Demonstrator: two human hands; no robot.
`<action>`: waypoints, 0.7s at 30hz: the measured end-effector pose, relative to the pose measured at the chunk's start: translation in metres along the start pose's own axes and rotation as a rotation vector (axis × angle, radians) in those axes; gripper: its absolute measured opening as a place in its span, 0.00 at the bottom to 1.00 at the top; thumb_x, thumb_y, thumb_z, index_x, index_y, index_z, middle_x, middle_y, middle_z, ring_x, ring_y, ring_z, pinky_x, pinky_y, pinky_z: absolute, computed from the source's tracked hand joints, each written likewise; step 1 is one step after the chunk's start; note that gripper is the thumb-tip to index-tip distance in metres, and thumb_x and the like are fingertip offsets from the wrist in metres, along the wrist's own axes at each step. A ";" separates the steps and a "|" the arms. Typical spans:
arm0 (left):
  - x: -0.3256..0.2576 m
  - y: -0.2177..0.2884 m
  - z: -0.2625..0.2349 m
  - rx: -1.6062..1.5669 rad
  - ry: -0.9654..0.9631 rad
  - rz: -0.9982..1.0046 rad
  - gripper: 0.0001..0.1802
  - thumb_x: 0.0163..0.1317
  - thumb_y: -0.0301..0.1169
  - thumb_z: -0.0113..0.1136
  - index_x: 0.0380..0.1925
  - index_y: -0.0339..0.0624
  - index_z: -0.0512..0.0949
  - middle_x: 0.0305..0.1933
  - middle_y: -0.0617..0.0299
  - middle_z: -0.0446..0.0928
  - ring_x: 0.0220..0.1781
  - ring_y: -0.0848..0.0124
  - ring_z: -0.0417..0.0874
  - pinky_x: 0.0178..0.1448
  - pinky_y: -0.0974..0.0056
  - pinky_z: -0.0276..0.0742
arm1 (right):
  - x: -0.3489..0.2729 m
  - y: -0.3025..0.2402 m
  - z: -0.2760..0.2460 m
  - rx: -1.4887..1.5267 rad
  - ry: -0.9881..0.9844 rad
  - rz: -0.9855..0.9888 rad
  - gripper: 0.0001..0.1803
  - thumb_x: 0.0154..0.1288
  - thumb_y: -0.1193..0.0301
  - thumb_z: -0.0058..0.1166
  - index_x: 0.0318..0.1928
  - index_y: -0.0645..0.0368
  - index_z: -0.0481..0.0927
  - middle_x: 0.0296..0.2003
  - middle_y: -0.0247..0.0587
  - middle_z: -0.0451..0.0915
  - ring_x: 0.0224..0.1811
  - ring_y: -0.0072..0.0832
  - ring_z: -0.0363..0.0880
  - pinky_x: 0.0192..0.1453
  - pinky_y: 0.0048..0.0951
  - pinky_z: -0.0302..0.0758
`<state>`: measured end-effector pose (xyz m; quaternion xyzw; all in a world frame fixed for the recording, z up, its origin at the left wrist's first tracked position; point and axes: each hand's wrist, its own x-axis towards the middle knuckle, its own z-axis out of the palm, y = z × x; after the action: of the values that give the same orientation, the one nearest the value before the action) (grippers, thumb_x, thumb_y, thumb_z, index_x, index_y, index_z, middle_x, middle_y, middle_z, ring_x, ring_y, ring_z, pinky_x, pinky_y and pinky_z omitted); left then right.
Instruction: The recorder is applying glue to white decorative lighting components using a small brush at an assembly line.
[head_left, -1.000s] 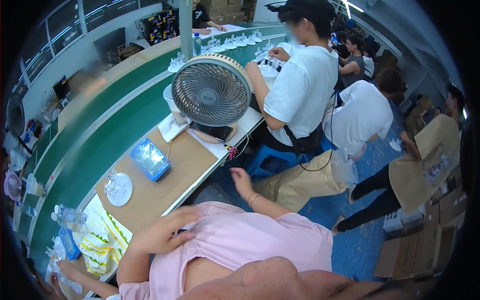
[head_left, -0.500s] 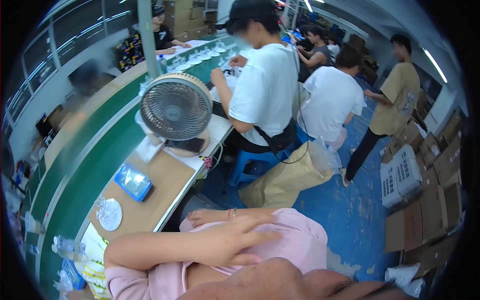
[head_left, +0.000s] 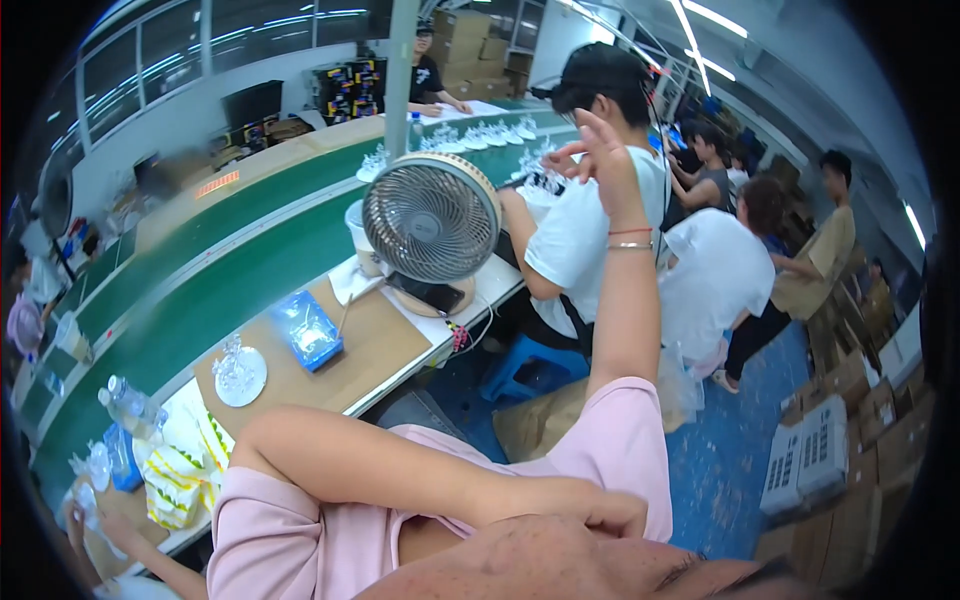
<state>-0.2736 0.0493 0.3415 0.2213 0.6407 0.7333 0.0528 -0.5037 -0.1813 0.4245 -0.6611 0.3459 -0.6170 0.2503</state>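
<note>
My right hand (head_left: 603,165) is raised high with its fingers apart and nothing in it. A bracelet and a red cord circle its wrist. My left forearm crosses my pink shirt (head_left: 445,440), and my left hand (head_left: 590,507) lies near the right side of it. Its fingers are curled, and anything inside them is hidden. On the brown board (head_left: 385,335) to the left lie a blue tray with a shiny clear cover (head_left: 308,330) and a white disc bearing a clear ornament (head_left: 240,372). Neither hand touches these.
A round fan (head_left: 432,215) stands by a phone (head_left: 432,293) on the bench. A green conveyor (head_left: 200,290) runs along the left. A co-worker in white (head_left: 575,240) sits ahead, with a blue stool (head_left: 530,368) nearby. Water bottles (head_left: 130,405) stand left; boxes (head_left: 805,455) line the right.
My right hand has risen from my lap to above shoulder height, fingers spread. My left hand has moved right across my shirt and its fingers have curled. The view has shifted.
</note>
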 end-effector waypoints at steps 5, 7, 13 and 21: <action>-0.053 -0.030 -0.005 0.410 0.182 0.288 0.07 0.62 0.29 0.54 0.37 0.37 0.75 0.53 0.52 0.72 0.55 0.62 0.73 0.61 0.58 0.65 | -0.030 0.003 0.043 0.115 -0.272 -0.082 0.19 0.69 0.62 0.42 0.49 0.66 0.71 0.28 0.43 0.80 0.16 0.18 0.71 0.27 0.16 0.72; -0.095 -0.021 -0.013 0.567 0.443 0.096 0.11 0.64 0.34 0.52 0.35 0.38 0.79 0.55 0.51 0.71 0.57 0.61 0.71 0.61 0.60 0.65 | -0.092 0.012 0.077 -0.309 -0.694 -0.079 0.12 0.66 0.72 0.43 0.44 0.65 0.76 0.29 0.42 0.80 0.28 0.22 0.79 0.33 0.23 0.75; -0.203 -0.042 0.014 -0.120 1.000 -0.023 0.24 0.70 0.43 0.39 0.37 0.33 0.78 0.49 0.50 0.75 0.48 0.64 0.76 0.60 0.62 0.66 | -0.259 0.090 0.198 -0.459 -1.383 -0.370 0.13 0.58 0.61 0.50 0.42 0.52 0.76 0.20 0.51 0.75 0.24 0.47 0.76 0.30 0.46 0.69; -0.239 -0.029 0.069 0.636 1.875 -0.147 0.14 0.60 0.15 0.43 0.43 0.34 0.74 0.50 0.51 0.75 0.29 0.76 0.80 0.21 0.77 0.71 | -0.259 0.111 0.239 -0.054 -0.496 -0.223 0.16 0.61 0.83 0.43 0.50 0.63 0.73 0.40 0.46 0.78 0.34 0.31 0.79 0.40 0.30 0.76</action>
<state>-0.0380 0.0310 0.2579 -0.4846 0.6025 0.4006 -0.4916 -0.2835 -0.0763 0.1463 -0.8326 0.2155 -0.4503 0.2400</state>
